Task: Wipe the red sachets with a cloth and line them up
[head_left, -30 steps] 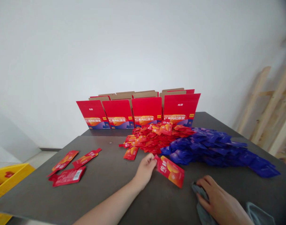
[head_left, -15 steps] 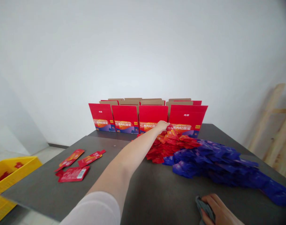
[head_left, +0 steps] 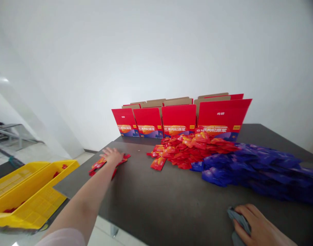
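My left hand [head_left: 112,156] is spread over a few loose red sachets [head_left: 96,165] at the left of the dark table [head_left: 171,201], partly covering them. Its fingers are apart; whether the palm touches the sachets I cannot tell. At the lower right, my right hand [head_left: 253,222] is closed on a grey-blue cloth [head_left: 238,218] at the table top. Mid-table lies a heap of red sachets [head_left: 182,150], and a heap of blue sachets [head_left: 248,169] spreads from it to the right.
Open red cartons [head_left: 179,118] stand in rows along the back of the table, flaps up, before a white wall. Beyond the left edge, lower down, are yellow crates [head_left: 38,201] with some red sachets inside. A metal frame [head_left: 10,133] stands farther left.
My left hand has left the red heap and moved left onto the loose sachets. A few red sachets now lie at the heap's left side. The view has turned left; my right hand still holds the cloth.
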`<state>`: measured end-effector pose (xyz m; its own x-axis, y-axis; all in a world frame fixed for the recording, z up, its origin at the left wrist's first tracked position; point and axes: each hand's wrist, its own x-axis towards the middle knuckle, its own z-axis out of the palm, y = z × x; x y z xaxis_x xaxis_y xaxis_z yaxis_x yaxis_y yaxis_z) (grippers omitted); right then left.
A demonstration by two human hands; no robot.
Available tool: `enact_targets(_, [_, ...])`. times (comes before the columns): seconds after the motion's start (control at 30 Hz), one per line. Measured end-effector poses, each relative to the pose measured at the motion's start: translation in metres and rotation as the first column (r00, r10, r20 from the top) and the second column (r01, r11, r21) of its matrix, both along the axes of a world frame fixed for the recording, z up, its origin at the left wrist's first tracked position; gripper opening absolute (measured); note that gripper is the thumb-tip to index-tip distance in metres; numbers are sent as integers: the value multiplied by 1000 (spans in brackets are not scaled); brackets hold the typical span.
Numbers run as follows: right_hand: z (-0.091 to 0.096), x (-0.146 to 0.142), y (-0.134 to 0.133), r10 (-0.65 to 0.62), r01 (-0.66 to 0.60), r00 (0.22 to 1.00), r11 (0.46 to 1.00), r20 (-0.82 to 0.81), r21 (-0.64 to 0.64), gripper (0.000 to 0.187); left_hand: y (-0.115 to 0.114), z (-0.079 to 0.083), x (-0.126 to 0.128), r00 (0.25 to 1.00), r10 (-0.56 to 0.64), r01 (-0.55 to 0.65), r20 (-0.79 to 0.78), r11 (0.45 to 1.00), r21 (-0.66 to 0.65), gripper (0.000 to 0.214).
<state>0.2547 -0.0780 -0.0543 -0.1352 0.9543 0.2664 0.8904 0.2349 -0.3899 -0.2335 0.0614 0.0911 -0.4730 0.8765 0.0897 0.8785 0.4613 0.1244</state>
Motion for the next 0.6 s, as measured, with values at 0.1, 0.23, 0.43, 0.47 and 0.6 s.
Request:
enact_targets(0.1, [18,-11,-9,-64,65,997,997,31,-32,25,8,-16,-37,936,353,-348,4,926,-149,68])
enact_targets(0.23, [33,-23,-16,-122,126,991,990,63,-60,23,19,-48,-25,960,279,-279,-19,951,-135,75])
enact_targets(0.43, [35,-27,-17,-133,137,989,989,57,-57,19,-13,-79,97,981,-144,145,-127,989,-2,73])
enact_targets(0.47, [36,-27,-17,-131,133,990,990,54,-49,18,-21,-80,119,973,-197,197,-124,980,-13,74])
enact_targets(0.6, [39,-27,-18,-131,132,990,991,48,-18,19,-46,-69,171,910,-408,407,-75,913,-27,69])
